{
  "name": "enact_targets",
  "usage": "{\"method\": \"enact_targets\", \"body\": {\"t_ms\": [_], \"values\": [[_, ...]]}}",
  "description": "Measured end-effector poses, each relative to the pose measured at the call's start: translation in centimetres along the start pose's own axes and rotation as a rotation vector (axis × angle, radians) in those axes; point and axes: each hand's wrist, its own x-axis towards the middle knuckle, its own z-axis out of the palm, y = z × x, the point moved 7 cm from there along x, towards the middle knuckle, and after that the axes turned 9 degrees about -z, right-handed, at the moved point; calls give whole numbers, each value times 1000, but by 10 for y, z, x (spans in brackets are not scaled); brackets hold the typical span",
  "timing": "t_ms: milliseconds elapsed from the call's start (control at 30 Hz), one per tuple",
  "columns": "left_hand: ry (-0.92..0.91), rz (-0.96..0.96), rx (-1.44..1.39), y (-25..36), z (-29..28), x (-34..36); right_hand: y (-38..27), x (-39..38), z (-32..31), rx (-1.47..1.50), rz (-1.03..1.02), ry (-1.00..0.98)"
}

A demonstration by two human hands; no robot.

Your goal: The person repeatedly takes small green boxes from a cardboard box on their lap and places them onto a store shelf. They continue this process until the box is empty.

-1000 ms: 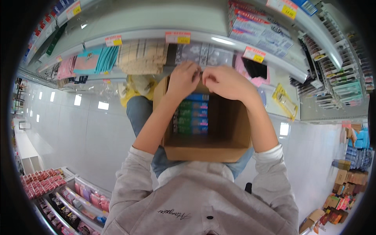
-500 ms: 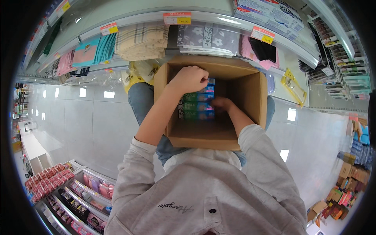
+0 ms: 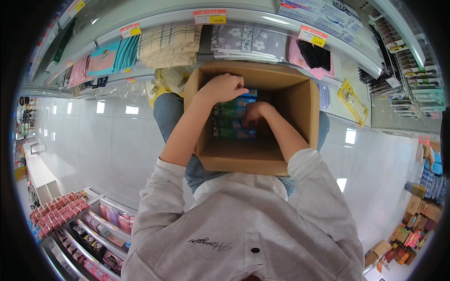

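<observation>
A brown cardboard box (image 3: 243, 165) stands open between my knees. In its left part lies a column of green and blue toothpaste boxes (image 3: 232, 133). My left hand (image 3: 224, 89) reaches over the left wall, its fingers curled at the far end of the column beside a blue-ended toothpaste box (image 3: 249, 93). Its fingertips are partly hidden, so I cannot see what they grip, if anything. My right hand (image 3: 257, 111) is inside the carton at the right ends of the toothpaste boxes; its fingers point down and are blurred.
Ahead runs a shelf with folded checked cloths (image 3: 169, 46), grey flowered cloths (image 3: 248, 43) and pink packs. A yellow-edged pouch (image 3: 352, 102) lies to the right. Behind me on the left stands a display rack (image 3: 101, 225). Cartons (image 3: 417, 206) are piled at the far right.
My right hand has moved slightly left and away from me, onto the toothpaste boxes. My left hand has shifted a little left, and the far toothpaste boxes have changed position.
</observation>
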Motion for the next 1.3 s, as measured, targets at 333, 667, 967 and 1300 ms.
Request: {"method": "enact_targets", "body": {"t_ms": [333,667,967,1300], "values": [[121,128,-224,52,-39,-26,-32,-177,-69,70,-276,524],[455,531,344,149,-76,-72,19,-320,-55,138,-374,894],[1006,820,347,258,-206,-81,-121,-459,-91,-676,-218,1777],[1309,685,408,271,-273,-17,-97,-552,-181,-900,-160,2057]]}}
